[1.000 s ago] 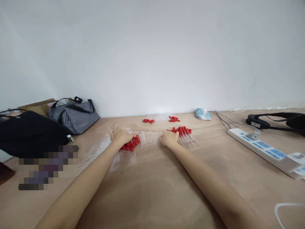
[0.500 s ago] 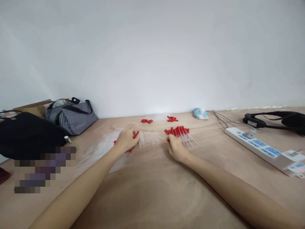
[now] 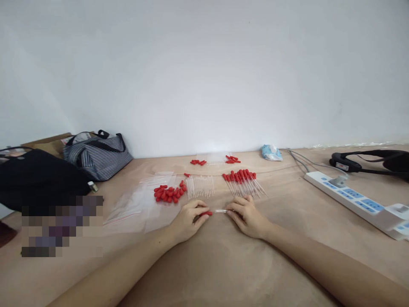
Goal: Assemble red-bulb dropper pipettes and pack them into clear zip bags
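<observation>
Near the middle of the table, my left hand pinches a red rubber bulb, its end pointing right. Facing it, my right hand grips a clear thin tube; a small gap separates tube and bulb. Behind my left hand lies a pile of red bulbs on clear plastic bags. A row of loose clear tubes lies just right of that pile. Beyond my right hand are several tubes with red bulbs fitted.
Small red bulbs and tubes lie by the wall. A blue tissue pack, a white power strip and a black headset are at right. A striped bag, a black bag and a small bottle stand left.
Both hands have moved nearer to me, away from the bulb pile and the tube row. A red bulb now shows in my left hand, and the tube in my right hand points toward it.
</observation>
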A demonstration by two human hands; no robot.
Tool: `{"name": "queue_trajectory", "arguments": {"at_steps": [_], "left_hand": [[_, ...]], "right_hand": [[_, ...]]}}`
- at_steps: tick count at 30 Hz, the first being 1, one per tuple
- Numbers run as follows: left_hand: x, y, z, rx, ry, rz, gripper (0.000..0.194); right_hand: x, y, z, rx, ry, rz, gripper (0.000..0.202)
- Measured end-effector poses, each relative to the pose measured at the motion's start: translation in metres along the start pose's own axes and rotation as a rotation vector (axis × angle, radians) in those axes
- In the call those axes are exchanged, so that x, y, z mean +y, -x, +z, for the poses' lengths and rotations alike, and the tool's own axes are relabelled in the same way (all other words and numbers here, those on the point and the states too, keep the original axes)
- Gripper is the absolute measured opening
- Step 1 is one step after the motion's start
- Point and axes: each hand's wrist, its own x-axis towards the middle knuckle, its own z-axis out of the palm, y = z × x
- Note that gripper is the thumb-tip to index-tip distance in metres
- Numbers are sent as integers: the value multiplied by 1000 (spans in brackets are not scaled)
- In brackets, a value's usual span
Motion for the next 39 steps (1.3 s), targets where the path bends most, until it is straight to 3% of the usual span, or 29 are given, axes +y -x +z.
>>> {"name": "queue_trajectory", "arguments": {"at_steps": [18,23,34,39], "left_hand": [[12,-4,0,33,131,-129,16],[12,-4,0,51,175,-159,15],[9,1,2,-20,76,-22,16],[10,2,2,-38,15,20,17]], "right_hand": [[-8,-5,7,107,-47,-49,15],[-10,-6,8,65,-20,-94,14],[-3,-8,0,38,141,-277,25],[-7,-6,-2,44,180,-281,25]]}}
